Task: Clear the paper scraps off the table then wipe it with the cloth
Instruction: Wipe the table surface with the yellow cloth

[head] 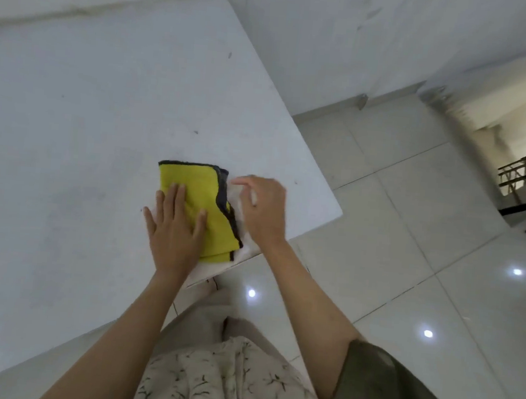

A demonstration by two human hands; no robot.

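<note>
White laminate or painted board makes up the table [87, 120], a broad, hard, smooth slab that fills most of the head view, with a few small dark specks on it; being rigid and slick, it should let anything light slide freely toward its near right corner. Next in size is the cloth [198, 200], yellow with a dark grey border, folded into a thick pad and lying flat on the table near that corner. It looks soft, plush and light, and will likely bunch or unfold if pushed by one edge, so a flat palm over its middle seems the surer way to drive it. The left hand [175, 226] already rests on it so, fingers straight and spread, pressing the near left part of the pad, with the heel of the hand on the bare table. Smaller is the right hand [262, 210], just beside the cloth's right edge, fingers loosely curled downward over pale paper scraps [239, 197]; motion blur keeps me from telling whether it actually pinches them or only rakes at them. The scraps are thin, white, nearly the table's colour, lying between the cloth's dark border and the table edge. I judge them weightless and flimsy, prone to slip or flutter, best gathered by sweeping them together and lifting them bunched.
</note>
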